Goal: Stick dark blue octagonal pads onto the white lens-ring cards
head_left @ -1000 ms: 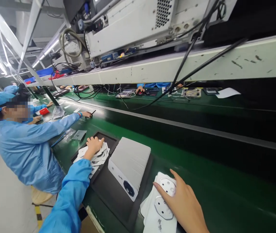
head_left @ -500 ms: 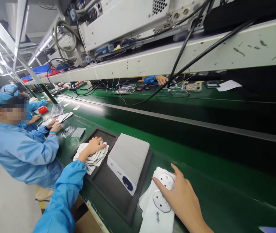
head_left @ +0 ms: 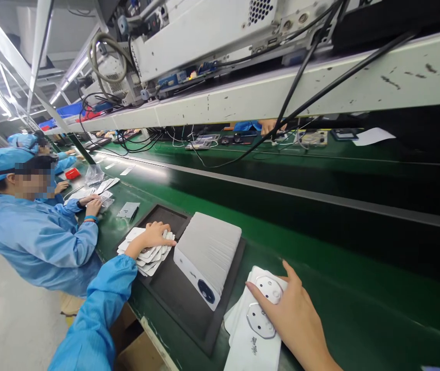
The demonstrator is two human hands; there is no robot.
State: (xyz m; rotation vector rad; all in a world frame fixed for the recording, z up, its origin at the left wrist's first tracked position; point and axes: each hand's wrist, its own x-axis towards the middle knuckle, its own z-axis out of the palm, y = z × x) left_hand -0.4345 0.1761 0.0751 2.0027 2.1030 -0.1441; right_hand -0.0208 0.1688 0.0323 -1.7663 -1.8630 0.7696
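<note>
My left hand [head_left: 154, 236] lies on a fanned pile of white cards [head_left: 153, 262] in a dark tray [head_left: 173, 304], fingers spread and thumb stretched toward the right. My right hand [head_left: 295, 314] is wrapped round the edges of a stack of white phone-shaped cards [head_left: 254, 340], thumb on the near side and fingers on the far side. The top card carries printed round camera-like shapes and dark lettering. Between my hands, a pale stack [head_left: 210, 242] with a dark oval on its front end sits in the tray; its layered sides look like many cards.
A co-worker in blue [head_left: 38, 221] sits at my left, hands on small parts at the bench. A folded grey piece [head_left: 128, 210] and a red object [head_left: 72, 173] lie there. Overhead runs a shelf [head_left: 243, 98] with equipment; black cables [head_left: 293, 87] hang in front.
My left hand has shifted slightly on the card pile, and its thumb now reaches out to the right. My right hand keeps its hold. The co-worker's hands have moved a little.
</note>
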